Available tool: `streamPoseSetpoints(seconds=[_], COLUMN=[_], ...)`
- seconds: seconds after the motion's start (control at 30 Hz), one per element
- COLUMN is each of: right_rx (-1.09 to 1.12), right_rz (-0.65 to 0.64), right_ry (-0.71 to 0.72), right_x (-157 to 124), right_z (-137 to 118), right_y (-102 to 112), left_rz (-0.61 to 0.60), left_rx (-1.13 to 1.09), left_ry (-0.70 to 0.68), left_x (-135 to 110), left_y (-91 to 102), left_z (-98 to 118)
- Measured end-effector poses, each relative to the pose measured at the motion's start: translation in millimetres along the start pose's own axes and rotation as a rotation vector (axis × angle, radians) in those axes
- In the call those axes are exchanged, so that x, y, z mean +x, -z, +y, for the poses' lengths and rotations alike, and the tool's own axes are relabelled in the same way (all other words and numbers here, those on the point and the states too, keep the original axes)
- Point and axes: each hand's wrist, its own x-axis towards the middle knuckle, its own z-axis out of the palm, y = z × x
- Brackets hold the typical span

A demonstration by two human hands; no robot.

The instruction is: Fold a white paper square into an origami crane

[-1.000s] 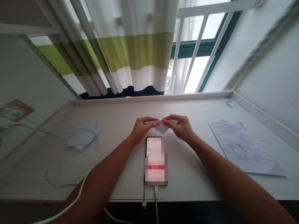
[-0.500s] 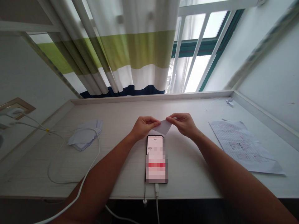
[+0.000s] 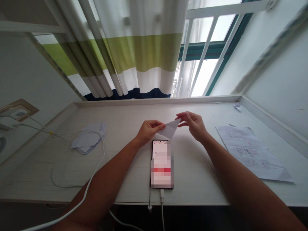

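My left hand (image 3: 151, 131) pinches a small piece of white paper (image 3: 170, 129) at its left side between thumb and fingers. The paper looks folded, with a pointed corner reaching up to the right. Around that corner is my right hand (image 3: 191, 124), its fingers apart and not closed on the paper; whether a fingertip touches it I cannot tell. Just below the paper lies a phone (image 3: 161, 163), screen up and partly blurred, with a white charging cable (image 3: 162, 195) plugged into its lower end.
Left on the white desk (image 3: 125, 112) is a loose stack of paper pieces (image 3: 88, 139), crossed by a white cable (image 3: 103, 147) from the wall socket (image 3: 20, 112). Written sheets (image 3: 250, 152) lie at right, a crumpled scrap (image 3: 237, 106) in the far right corner. A curtain (image 3: 144, 51) hangs behind.
My right hand has let go of the paper's upper right edge, and its fingers have spread. The paper now shows a pointed triangular shape. My left hand keeps its pinch.
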Motion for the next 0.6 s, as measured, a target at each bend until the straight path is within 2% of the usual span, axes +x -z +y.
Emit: streamPoseSetpoints(seconds=[0.13,0.3,0.4,0.6], right_rx=[0.02,0.003,-0.005,0.008], right_rz=[-0.096,-0.034,-0.046,-0.012], right_ry=[-0.039,-0.043,-0.054,-0.078], right_x=[-3.5,-6.0,-6.4,-6.7], right_z=[1.8,3.9,2.0,2.5], right_y=[-9.0,-13.4,-13.0,-15.6], left_rz=[-0.007,-0.066,-0.091,-0.132], left_rx=[0.002,0.077,0.09,0.148], left_ry=[0.006,0.001,-0.015,0.012], left_x=[-1.9,-6.1,-7.7,-8.8], left_y=[-0.6,2.1,4.1,3.3], left_z=[1.9,9.2,13.4,10.9])
